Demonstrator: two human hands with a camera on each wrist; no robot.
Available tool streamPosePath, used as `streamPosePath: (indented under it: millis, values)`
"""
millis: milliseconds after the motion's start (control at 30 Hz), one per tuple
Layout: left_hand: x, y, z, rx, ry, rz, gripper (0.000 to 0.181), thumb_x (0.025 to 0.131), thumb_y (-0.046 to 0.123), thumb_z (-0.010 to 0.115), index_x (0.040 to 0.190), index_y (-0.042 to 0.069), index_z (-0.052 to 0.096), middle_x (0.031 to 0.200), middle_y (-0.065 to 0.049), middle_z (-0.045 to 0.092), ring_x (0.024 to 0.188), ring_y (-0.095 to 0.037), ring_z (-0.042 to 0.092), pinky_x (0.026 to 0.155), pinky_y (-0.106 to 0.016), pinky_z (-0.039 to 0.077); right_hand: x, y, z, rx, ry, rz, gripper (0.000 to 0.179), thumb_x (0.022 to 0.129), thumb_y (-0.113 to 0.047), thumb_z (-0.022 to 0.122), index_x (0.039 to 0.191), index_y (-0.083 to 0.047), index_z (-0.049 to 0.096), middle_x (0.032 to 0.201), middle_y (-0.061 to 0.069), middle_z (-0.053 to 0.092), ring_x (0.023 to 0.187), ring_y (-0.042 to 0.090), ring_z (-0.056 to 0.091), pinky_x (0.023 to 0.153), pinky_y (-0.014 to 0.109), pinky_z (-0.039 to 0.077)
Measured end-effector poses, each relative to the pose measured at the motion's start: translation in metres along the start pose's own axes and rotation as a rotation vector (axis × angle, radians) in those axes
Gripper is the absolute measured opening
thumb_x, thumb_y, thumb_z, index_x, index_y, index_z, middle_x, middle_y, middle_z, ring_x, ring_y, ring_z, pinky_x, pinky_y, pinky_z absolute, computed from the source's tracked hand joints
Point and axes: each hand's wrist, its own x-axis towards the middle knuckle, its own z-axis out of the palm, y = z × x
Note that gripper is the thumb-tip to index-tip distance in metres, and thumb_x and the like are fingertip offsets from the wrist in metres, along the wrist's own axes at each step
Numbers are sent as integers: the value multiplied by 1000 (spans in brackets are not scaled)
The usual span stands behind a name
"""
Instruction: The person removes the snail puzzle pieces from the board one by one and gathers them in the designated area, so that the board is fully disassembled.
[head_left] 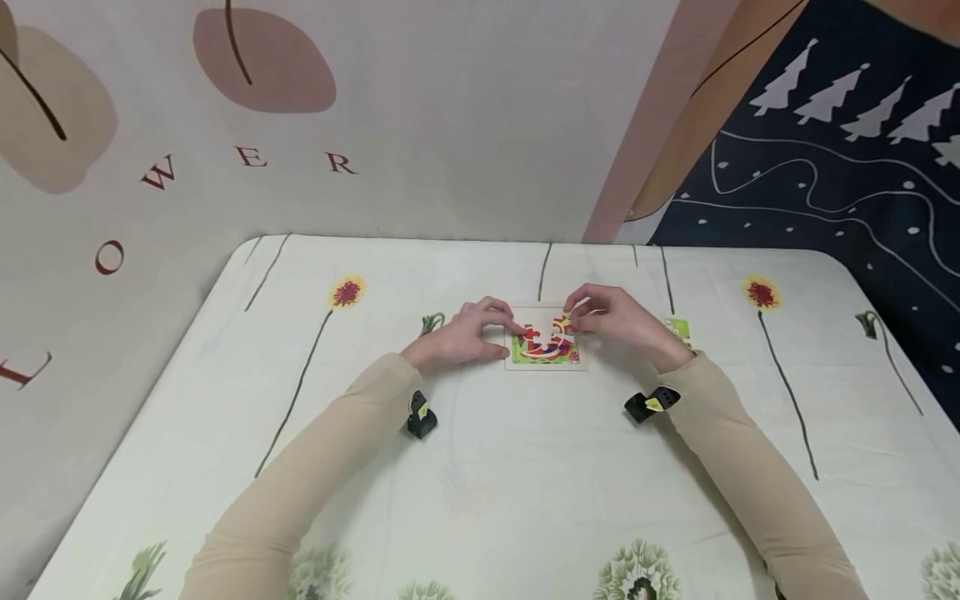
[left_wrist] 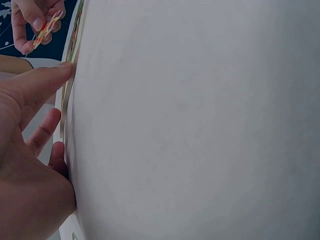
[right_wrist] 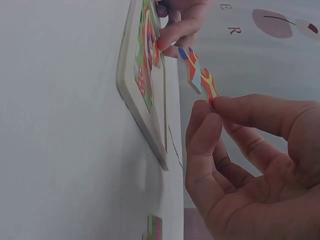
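A small jigsaw puzzle board [head_left: 546,367] with a pale frame and a colourful, partly filled picture lies flat on the table. At its left side my left hand [head_left: 467,335] rests, with a fingertip touching a red part of the picture and the thumb near the frame. Over the board's right side, my right hand [head_left: 613,321] pinches a puzzle piece [right_wrist: 193,70] between thumb and fingertips. That piece is orange, blue and yellow with an irregular outline, and is held raised and tilted in the right wrist view.
Another green puzzle piece [head_left: 678,328] lies on the table right of the board, partly behind my right wrist. A white cloth [head_left: 525,467] printed with flowers covers the table. A pale printed curtain [head_left: 465,125] hangs behind the far edge, with a dark one [head_left: 825,175] at the right.
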Motion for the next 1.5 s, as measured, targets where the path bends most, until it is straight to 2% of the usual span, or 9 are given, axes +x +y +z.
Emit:
streamPosePath:
  millis: [333, 467, 867, 1033, 1133, 1300, 1500]
  values:
    - [-1, -2, 0, -5, -5, -14, 41, 89, 14, 69, 130, 15, 66, 148, -7, 40, 140, -36, 26, 116, -60, 23, -16, 2, -12, 13, 11, 23, 22, 95, -7, 60, 116, 1, 60, 110, 21, 67, 89, 10, 62, 78, 26, 52]
    - [-1, -2, 1, -3, -2, -15, 40, 89, 14, 68, 129, 14, 67, 148, -7, 40, 141, -36, 25, 116, -60, 22, -21, 4, -18, 6, 16, 34, 23, 95, -9, 61, 116, 0, 60, 110, 22, 67, 89, 15, 63, 75, 28, 51]
    - [-2, 0, -1, -10, -9, -13, 41, 89, 13, 69, 130, 15, 67, 147, -7, 41, 138, -35, 27, 115, -59, 24, -36, 14, -35, -47, 23, 87, 24, 97, -14, 61, 118, -3, 60, 114, 19, 66, 92, 20, 65, 82, 29, 53]
    - [-1, 0, -1, -9, -8, -8, 41, 89, 14, 69, 130, 16, 67, 147, -6, 40, 137, -35, 27, 114, -60, 25, -41, 21, -40, -61, 26, 80, 26, 97, -15, 62, 119, -2, 60, 114, 19, 65, 89, 13, 62, 73, 27, 49]
    - [-1, 0, -1, -6, -7, -5, 41, 89, 14, 69, 130, 15, 67, 147, -7, 40, 137, -36, 27, 114, -59, 24, -44, 26, -42, -86, 29, 86, 27, 97, -16, 62, 120, -2, 60, 115, 19, 65, 87, 13, 61, 69, 29, 47]
    - [0, 0, 0, -3, -2, 3, 41, 89, 14, 69, 130, 15, 67, 146, -7, 41, 137, -35, 28, 114, -59, 24, -48, 32, -48, -122, 37, 98, 24, 98, -15, 61, 118, -3, 60, 114, 18, 64, 85, 17, 59, 66, 29, 47]
    - [-1, 1, 0, 3, 2, 8, 41, 89, 14, 68, 130, 15, 67, 146, -6, 42, 136, -35, 29, 114, -58, 25, -52, 39, -54, -137, 26, 80, 22, 97, -10, 60, 116, 0, 60, 108, 17, 66, 83, 14, 57, 66, 27, 47]
